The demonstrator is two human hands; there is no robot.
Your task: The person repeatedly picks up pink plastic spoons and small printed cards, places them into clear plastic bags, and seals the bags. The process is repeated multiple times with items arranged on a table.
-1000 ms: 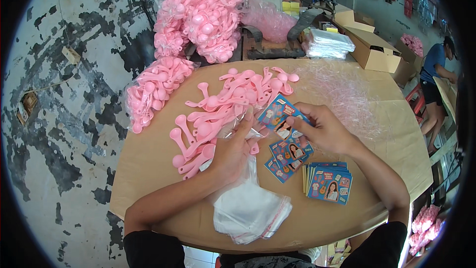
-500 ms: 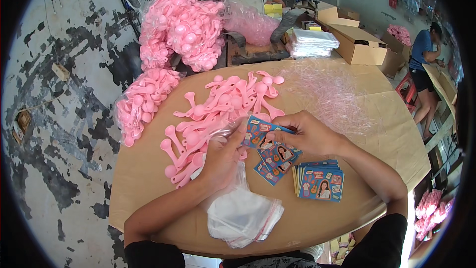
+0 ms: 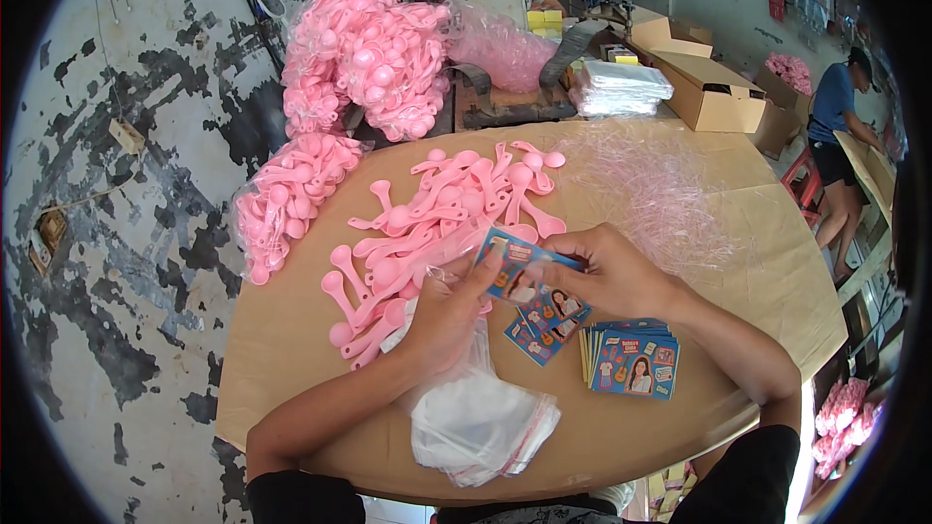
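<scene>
Between both hands is a small blue printed card (image 3: 513,267), tilted above the table. My left hand (image 3: 449,315) is closed, its thumb on the card's left part, with clear plastic film (image 3: 456,250) showing behind the fingers. My right hand (image 3: 616,277) pinches the card's right side. Under them lie a few loose blue cards (image 3: 536,338), and a fanned stack of the same cards (image 3: 636,361) rests to the right. A pile of pink plastic scoops (image 3: 427,233) spreads beyond my left hand. Clear plastic bags (image 3: 481,427) lie below my left wrist.
Bulging bags of pink scoops (image 3: 364,68) stand at the back left, another bag (image 3: 291,199) on the table's left edge. Loose clear strands (image 3: 660,194) lie at the right. Behind are stacked plastic packs (image 3: 621,87) and cardboard boxes (image 3: 714,87). A co-worker (image 3: 835,126) stands far right.
The whole view has shifted slightly. My hands remain on the card, with small finger movements. The co-worker at the far right has lowered an arm.
</scene>
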